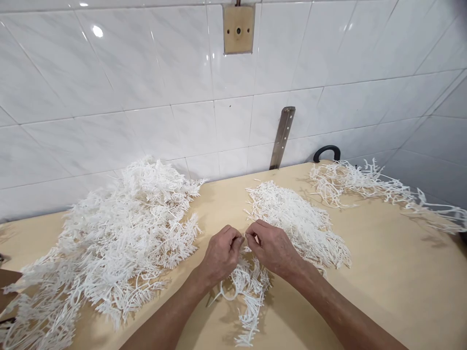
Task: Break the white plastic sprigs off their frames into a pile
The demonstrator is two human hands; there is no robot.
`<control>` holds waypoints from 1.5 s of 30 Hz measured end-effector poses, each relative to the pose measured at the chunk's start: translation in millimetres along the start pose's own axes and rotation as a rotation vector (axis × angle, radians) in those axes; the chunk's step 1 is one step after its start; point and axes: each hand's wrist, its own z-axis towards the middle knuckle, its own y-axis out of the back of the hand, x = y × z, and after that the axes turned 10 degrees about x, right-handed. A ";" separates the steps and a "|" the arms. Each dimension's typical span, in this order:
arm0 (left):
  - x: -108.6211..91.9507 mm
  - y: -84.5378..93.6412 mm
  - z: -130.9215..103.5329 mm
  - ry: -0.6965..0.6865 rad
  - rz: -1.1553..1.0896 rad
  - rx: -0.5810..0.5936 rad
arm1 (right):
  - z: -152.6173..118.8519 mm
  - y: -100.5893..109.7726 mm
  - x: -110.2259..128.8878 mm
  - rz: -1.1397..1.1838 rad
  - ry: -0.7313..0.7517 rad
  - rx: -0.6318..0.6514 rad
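Note:
My left hand and my right hand meet over the table, thumbs and forefingers pinched almost tip to tip. Between them a tiny white bit shows, and the fingers hide most of it. Just beneath lies a small bunch of white, branched plastic-looking strands, with a curled thicker stem on its left. The bunch appears to run up to my fingers. Right behind my right hand is a flat heap of short, loose white sprigs.
A large mound of white branched strands covers the left side. Thin, bare-looking white stems lie at the back right, by a black curved handle. A metal strip leans on the tiled wall behind the wooden tabletop.

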 end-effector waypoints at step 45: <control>-3.4 10.0 5.8 0.479 -0.966 0.214 | -1.1 24.6 1.2 0.509 -0.230 0.221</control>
